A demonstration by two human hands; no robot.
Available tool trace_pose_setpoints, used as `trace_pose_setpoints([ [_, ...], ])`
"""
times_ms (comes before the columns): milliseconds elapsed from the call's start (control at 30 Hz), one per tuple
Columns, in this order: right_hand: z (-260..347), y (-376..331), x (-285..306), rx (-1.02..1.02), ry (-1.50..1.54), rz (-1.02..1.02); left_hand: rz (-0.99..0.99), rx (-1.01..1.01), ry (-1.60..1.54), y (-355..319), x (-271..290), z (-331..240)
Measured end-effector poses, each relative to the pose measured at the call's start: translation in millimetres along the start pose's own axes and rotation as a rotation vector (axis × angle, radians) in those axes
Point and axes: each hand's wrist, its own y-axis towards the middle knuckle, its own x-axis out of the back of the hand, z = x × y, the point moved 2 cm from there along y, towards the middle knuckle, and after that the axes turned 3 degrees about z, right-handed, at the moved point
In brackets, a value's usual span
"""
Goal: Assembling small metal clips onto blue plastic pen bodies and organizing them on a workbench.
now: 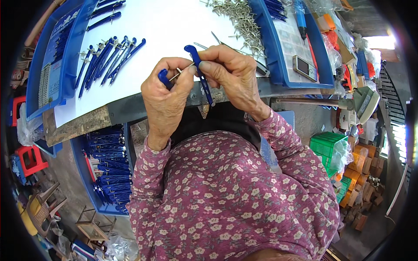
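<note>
Over the table's front edge my hands work close together. My right hand (237, 76) pinches a slim blue plastic piece with a hooked top (203, 80) between thumb and fingertips, its pointed end hanging down. My left hand (164, 102) is closed around another blue piece, of which the curved end (164, 78) shows above the fist. A thin metal pin (176, 75) sticks out between my left fingers toward the right-hand piece; whether it enters that piece cannot be made out. Left of my hands, several similar blue pieces (101, 58) lie in a row, some with pins through their tops.
A heap of metal pins (240, 19) lies on the white sheet (161, 26). Pointed metal tools sit behind my right hand. A blue tray (271, 48) at right holds a mobile phone (305, 68); another blue tray (69, 78) stands left. Below is a bin of blue pieces (111, 174).
</note>
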Motion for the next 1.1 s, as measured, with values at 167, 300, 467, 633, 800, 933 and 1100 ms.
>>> trace_pose_setpoints([
  [167, 0.8, 0.2, -2.1, 0.089, -0.027, -0.006, -0.019, 0.042, -0.080, 0.5, -1.8, -0.3],
  [300, 0.3, 0.0, -2.4, 0.217, -0.146, 0.025, 0.005, 0.092, -0.075, 3.5, 3.0, -2.3],
  [467, 2.6, 4.4, -0.4, 0.376, -0.356, 0.066, -0.003, 0.144, -0.355, 3.8, 6.0, 4.9],
  [633, 6.8, 4.6, 0.3, 0.336, -0.433, 0.075, -0.003, 0.178, -0.418, 4.7, 7.9, 5.7],
  [800, 6.4, 6.8, 2.4, 0.475, -0.387, 0.008, 0.032, 0.198, -0.454, 4.6, 7.9, 7.7],
  [933, 5.3, 8.4, 6.9, 0.635, -0.512, 0.041, 0.033, 0.235, -0.482, 5.3, 6.5, 7.4],
  [1100, 3.1, 8.0, 10.7, 0.710, -0.580, 0.121, 0.037, 0.241, -0.508, 4.1, 5.2, 6.7],
])
